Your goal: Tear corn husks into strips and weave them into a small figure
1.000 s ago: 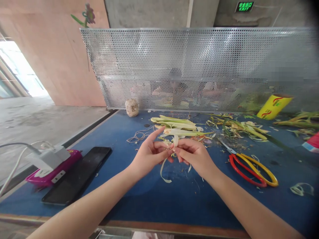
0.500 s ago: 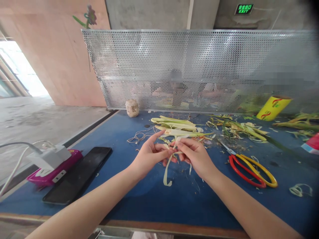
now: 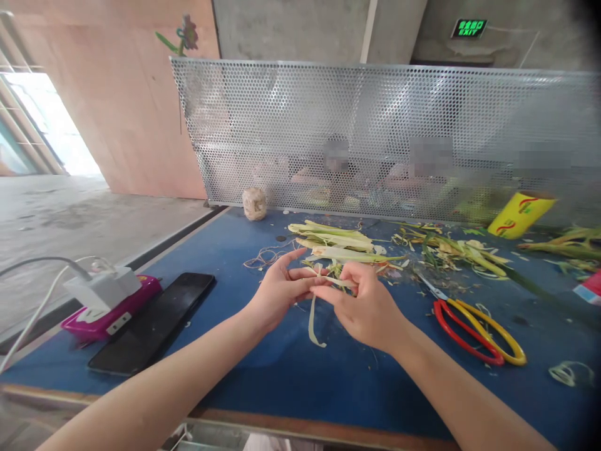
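Now, worked the pale strips point(image 3: 311, 322) between left hand point(image 3: 279, 291) and right hand point(image 3: 369, 307), over the blue table point(image 3: 267, 388), just on the near side of the husk pile point(image 3: 335, 238). Looked like a fiddly bit of crossing or folding one strip over another. Called for a firm, steady pinch right at the crossing, surely, and for slow, even tension from the right. Wanted just enough pressure to prevent slipping, and not enough to split such thin material, at a guess. Best done flat, without twisting, and clear of the long tail dangling below.

On to the fingers, then! On the left, pinched together on the strips, thumb against a finger behind, with the forefinger raised apart and pointing up past the crossing. On the right, stretched thumb-first toward the left thumb, at very close quarters; could not tell whether actually touching. Curled the remaining right fingers inward, right where the sideways strip ended; could not tell whether clamped on it, with much of that grip hidden behind thumb and knuckles. Had the scissors point(image 3: 449, 303) lying off to the right, well apart from either hand.
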Demonstrator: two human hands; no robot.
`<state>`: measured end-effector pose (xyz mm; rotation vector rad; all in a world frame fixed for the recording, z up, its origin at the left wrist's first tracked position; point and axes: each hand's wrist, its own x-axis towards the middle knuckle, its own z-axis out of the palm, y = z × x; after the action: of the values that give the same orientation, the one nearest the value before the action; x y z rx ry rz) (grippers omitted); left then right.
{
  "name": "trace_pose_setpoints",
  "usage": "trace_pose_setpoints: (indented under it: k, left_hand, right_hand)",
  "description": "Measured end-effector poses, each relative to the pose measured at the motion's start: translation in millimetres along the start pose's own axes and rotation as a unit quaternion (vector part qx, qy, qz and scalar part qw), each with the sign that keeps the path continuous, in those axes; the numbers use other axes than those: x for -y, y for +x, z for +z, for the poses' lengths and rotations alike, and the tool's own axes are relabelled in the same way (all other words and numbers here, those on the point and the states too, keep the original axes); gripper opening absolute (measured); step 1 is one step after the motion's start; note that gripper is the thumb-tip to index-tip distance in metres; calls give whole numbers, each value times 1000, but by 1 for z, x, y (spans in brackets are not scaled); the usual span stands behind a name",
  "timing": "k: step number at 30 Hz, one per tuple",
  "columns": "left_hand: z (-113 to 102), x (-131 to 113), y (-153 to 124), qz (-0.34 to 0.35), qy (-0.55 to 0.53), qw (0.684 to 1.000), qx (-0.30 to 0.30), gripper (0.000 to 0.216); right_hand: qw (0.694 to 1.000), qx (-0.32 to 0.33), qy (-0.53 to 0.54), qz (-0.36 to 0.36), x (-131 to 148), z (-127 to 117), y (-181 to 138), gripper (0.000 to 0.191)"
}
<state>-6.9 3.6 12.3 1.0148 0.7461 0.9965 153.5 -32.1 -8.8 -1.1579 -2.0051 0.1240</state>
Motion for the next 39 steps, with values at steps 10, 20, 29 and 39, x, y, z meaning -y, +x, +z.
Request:
trace_pose_setpoints:
  k: [10,20,29,39]
  left_hand:
    - [1,2,1,34,21,999,-2,74]
    - [2,2,0,111,87,990,2,89]
    - [-4,4,5,46,90,995,12,91]
    - [-7,7,9,48,106,993,10,94]
  right_hand:
    - [999,-14,36,28,5,0,2,6]
    - [828,-51,450,330,-11,15,12,34]
    - [823,60,410,388,-12,10,12,33]
    - [892,125,324,289,-15,0,11,21]
